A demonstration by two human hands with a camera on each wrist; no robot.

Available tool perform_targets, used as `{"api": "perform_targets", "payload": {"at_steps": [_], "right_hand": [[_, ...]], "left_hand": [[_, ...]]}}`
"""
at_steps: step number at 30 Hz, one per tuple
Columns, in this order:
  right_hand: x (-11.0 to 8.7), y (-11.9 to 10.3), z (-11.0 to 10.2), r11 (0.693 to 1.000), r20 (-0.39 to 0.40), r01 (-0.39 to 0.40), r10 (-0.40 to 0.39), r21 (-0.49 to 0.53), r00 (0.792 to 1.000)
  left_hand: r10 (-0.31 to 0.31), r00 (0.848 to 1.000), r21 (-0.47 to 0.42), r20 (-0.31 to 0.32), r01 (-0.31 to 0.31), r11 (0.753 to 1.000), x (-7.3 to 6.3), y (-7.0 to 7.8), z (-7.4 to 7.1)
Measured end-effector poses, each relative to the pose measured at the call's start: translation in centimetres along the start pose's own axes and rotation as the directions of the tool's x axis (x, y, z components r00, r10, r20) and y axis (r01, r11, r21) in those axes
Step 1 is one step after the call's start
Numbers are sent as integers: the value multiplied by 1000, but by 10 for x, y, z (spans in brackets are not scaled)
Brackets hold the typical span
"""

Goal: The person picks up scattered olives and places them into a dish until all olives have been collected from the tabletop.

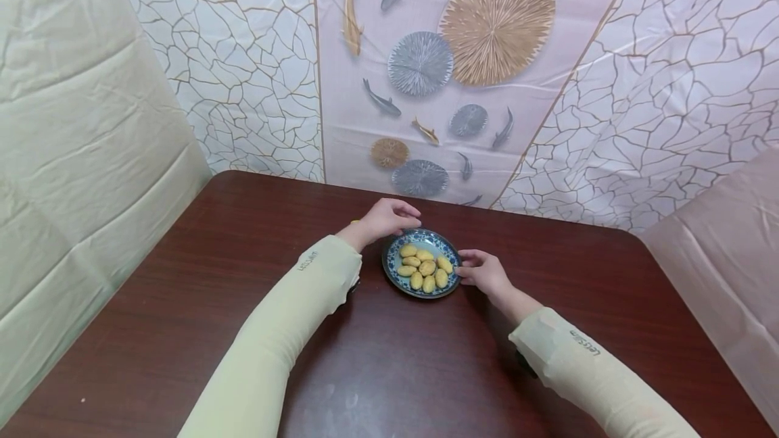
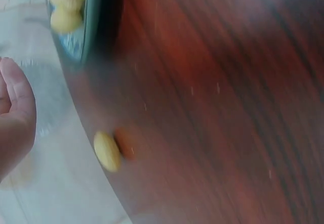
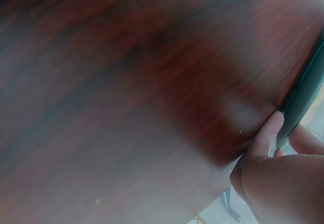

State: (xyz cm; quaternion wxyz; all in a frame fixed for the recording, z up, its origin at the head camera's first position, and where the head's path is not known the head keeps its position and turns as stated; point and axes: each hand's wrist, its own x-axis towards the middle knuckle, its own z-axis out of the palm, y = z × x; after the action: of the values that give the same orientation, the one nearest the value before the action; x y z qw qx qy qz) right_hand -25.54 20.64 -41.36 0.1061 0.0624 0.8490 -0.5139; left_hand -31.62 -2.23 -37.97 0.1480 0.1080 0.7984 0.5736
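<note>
A round plate (image 1: 389,263) with a blue floral rim stands on the table, bearing several small yellow oval pieces (image 1: 428,268). My right hand (image 1: 485,273) pinches the plate's right edge; in the right wrist view its fingers (image 3: 267,133) lie on both sides of the dark green rim (image 3: 304,90). At the plate's upper left is my left hand (image 1: 389,216), fingertips close over the rim and nothing held. One more yellow oval piece (image 2: 107,151), lengthwise ridged, lies alone near the table's edge in the left wrist view. In the head view my left wrist mostly covers it.
The dark reddish-brown wooden table (image 1: 377,370) has rounded far corners. Behind it hangs a patterned cloth (image 1: 420,127) with fish and round leaves. Pale cloth (image 1: 79,154) hangs along the left side, and pinkish cloth (image 1: 724,262) along the right.
</note>
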Motion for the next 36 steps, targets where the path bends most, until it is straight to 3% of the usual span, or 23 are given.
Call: {"api": "perform_targets", "payload": {"at_steps": [5,11,17,23,30,36], "right_hand": [[-1,0,-1,1000,2,2,-2,2,1000],[1,2,-2,1000,4,-1,1,7,1000],[1,1,-1,1000,2,-11,11,8,1000],[1,1,-1,1000,7,-21,21,3,1000],[1,-1,-1,999,12,-31,31,26,999],[1,-1,-1,999,14,-32,32,22,999]], "left_hand": [[-6,998,-45,-70,3,999,-1,-7,-23],[-28,991,-51,-134,21,998,-2,-26,-50],[-67,979,-66,-193,55,996,-6,-43,-67],[-124,970,-37,-211,119,992,-8,-55,-73],[-126,959,74,-255,150,986,-10,-62,-69],[-109,963,182,-248,156,971,-14,-63,-64]]}}
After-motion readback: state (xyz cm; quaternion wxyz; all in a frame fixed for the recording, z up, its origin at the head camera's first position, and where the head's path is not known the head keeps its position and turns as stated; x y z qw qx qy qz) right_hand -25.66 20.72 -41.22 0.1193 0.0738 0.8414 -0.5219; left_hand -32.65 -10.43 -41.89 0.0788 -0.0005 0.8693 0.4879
